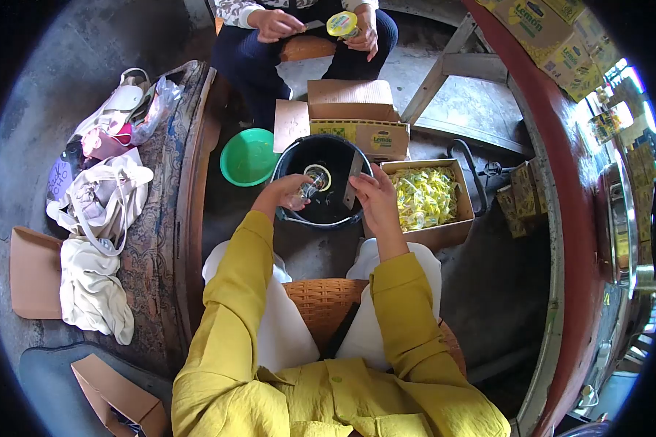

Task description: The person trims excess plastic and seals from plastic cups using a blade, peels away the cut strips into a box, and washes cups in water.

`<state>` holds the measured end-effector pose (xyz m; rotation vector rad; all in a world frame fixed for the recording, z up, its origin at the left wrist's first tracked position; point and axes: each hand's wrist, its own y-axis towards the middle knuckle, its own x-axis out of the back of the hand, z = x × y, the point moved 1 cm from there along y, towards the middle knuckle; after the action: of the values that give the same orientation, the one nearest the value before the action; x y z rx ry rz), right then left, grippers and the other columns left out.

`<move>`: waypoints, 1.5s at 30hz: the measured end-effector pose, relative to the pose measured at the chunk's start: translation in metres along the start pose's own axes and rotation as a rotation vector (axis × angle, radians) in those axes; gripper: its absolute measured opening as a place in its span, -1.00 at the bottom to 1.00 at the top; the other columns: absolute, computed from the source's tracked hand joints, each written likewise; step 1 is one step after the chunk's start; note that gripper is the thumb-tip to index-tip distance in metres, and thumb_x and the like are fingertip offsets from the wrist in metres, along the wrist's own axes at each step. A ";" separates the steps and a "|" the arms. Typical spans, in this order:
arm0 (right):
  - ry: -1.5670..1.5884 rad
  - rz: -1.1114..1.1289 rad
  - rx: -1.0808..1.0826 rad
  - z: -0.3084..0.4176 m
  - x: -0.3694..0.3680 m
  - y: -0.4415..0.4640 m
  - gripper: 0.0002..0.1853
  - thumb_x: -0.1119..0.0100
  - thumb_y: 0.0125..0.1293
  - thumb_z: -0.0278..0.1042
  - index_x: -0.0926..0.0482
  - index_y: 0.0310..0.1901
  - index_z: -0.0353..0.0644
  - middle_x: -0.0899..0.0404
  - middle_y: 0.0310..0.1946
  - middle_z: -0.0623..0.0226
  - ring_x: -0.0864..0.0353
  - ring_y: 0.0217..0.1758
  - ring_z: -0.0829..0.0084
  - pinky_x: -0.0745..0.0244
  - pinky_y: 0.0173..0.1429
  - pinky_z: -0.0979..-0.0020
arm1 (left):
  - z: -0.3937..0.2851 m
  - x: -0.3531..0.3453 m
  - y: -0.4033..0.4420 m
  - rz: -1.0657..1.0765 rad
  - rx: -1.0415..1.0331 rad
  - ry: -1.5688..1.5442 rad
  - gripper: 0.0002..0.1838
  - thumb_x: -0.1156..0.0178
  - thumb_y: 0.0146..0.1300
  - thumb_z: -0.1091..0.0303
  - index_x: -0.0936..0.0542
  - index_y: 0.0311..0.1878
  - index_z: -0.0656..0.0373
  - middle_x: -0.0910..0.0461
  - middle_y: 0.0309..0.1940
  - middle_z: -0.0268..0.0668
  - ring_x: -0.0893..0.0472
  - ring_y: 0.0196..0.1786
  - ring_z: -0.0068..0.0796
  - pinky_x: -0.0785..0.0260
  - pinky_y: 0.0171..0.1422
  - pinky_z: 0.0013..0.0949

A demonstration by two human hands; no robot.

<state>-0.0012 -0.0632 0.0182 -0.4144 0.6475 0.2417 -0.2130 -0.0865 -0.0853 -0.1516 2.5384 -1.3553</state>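
Observation:
A black bucket (pixel 284 171) stands between my knees. Over its left side, my left hand (pixel 287 194) is closed around a clear plastic cup (pixel 315 180), tipped so that its round end faces the bucket. At the right rim, my right hand (pixel 379 202) pinches a flat, greyish strip like a knife blade (pixel 353 183); its exact kind is unclear. Small pale bits lie on the dark inside of the bucket. Right of my right hand is a cardboard box (pixel 450 234) full of yellow-and-clear plastic scraps (pixel 424 197).
A green basin (pixel 229 164) sits left of the bucket, with an open lemon-drink carton (pixel 372 138) behind it. Opposite me, a seated person holds a yellow-lidded cup (pixel 342 25). Bags (pixel 113 197) lie on the left bench; a wooden frame (pixel 452 65) stands at right.

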 end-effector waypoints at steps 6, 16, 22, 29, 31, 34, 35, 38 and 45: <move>-0.016 0.047 0.015 -0.001 0.003 0.003 -0.39 -0.20 -0.02 -0.69 -0.20 0.10 -0.23 -0.45 -0.26 0.24 -0.53 -0.20 0.40 -0.47 -0.09 0.48 | 0.020 0.013 0.034 -0.557 -0.317 0.675 -0.23 -0.33 -0.34 0.07 -0.35 -0.10 0.46 -0.45 -0.19 -0.02 -0.50 -0.18 -0.23 -0.39 -0.21 -0.35; -0.066 0.047 0.064 0.002 0.006 0.000 -0.34 -0.22 -0.05 -0.69 -0.14 0.12 -0.29 -0.46 -0.30 0.20 -0.55 -0.25 0.38 -0.49 -0.14 0.46 | 0.034 -0.006 0.000 -0.720 -0.862 1.047 -0.61 -0.34 -0.40 0.19 -0.56 -0.46 0.25 -0.55 -0.43 -0.04 -0.55 -0.30 -0.10 -0.41 -0.15 -0.27; 0.039 0.044 0.081 0.010 0.008 0.002 -0.25 -0.30 -0.12 -0.65 -0.12 0.14 -0.34 -0.48 -0.33 0.21 -0.55 -0.29 0.41 -0.54 -0.22 0.42 | 0.038 -0.002 -0.006 -0.538 -0.827 0.942 -0.70 -0.33 -0.28 0.26 -0.53 -0.51 0.26 -0.55 -0.53 -0.10 -0.57 -0.41 -0.31 -0.41 -0.28 -0.32; 0.139 -0.034 0.143 0.034 0.014 0.002 -0.37 -0.18 -0.03 -0.67 -0.17 0.11 -0.26 -0.47 -0.28 0.23 -0.54 -0.24 0.42 -0.46 -0.14 0.45 | 0.029 0.000 0.001 -0.412 -0.571 0.705 -0.62 -0.33 -0.14 0.23 -0.55 -0.29 0.31 -0.58 -0.40 -0.26 -0.56 -0.45 -0.56 -0.42 -0.39 -0.51; 0.217 -0.100 0.171 0.041 0.025 0.008 -0.40 -0.17 -0.02 -0.67 -0.19 0.09 -0.24 -0.47 -0.28 0.24 -0.53 -0.24 0.42 -0.45 -0.14 0.46 | 0.016 -0.006 -0.003 -0.340 -0.628 0.462 -0.57 -0.33 -0.11 0.25 -0.51 -0.21 0.34 -0.57 -0.34 -0.24 -0.55 -0.40 -0.54 -0.43 -0.38 -0.52; 0.403 -0.178 0.207 0.053 0.043 0.009 -0.42 -0.19 -0.06 -0.67 -0.21 0.04 -0.24 -0.46 -0.28 0.29 -0.50 -0.25 0.44 -0.40 -0.20 0.51 | -0.021 -0.034 -0.040 -0.358 -0.761 0.338 -0.45 -0.34 -0.07 0.26 -0.41 -0.05 0.39 -0.53 -0.25 -0.19 -0.54 -0.32 -0.49 -0.45 -0.34 -0.50; 0.449 -0.195 0.214 0.057 0.051 0.009 -0.42 -0.19 -0.06 -0.67 -0.21 0.04 -0.23 -0.46 -0.27 0.29 -0.50 -0.25 0.44 -0.40 -0.20 0.51 | -0.037 -0.048 -0.056 -0.406 -0.842 0.327 -0.42 -0.34 -0.06 0.24 -0.40 -0.03 0.40 -0.53 -0.26 -0.18 -0.54 -0.32 -0.48 -0.45 -0.34 -0.49; 0.493 -0.277 0.227 0.061 0.073 0.000 -0.42 -0.19 -0.06 -0.66 -0.21 0.04 -0.22 -0.45 -0.26 0.29 -0.50 -0.26 0.46 -0.39 -0.21 0.53 | -0.092 -0.086 -0.093 -0.466 -1.040 0.385 -0.44 -0.35 -0.07 0.22 -0.43 -0.06 0.41 -0.54 -0.27 -0.19 -0.53 -0.29 -0.54 -0.39 -0.25 -0.52; 0.415 -0.367 0.255 0.036 0.106 0.001 -0.47 -0.23 -0.06 -0.61 -0.25 -0.01 -0.23 -0.50 -0.35 0.27 -0.52 -0.36 0.49 -0.42 -0.30 0.58 | -0.255 -0.243 -0.232 -0.524 -1.710 0.451 -0.43 -0.35 -0.12 0.04 -0.50 -0.19 0.36 -0.55 -0.31 -0.23 -0.50 -0.22 -0.53 -0.32 -0.09 -0.46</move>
<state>0.1000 -0.0373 -0.0228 -0.3317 0.9796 -0.2830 -0.0564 0.0398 0.2855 -0.8716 3.2973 1.2070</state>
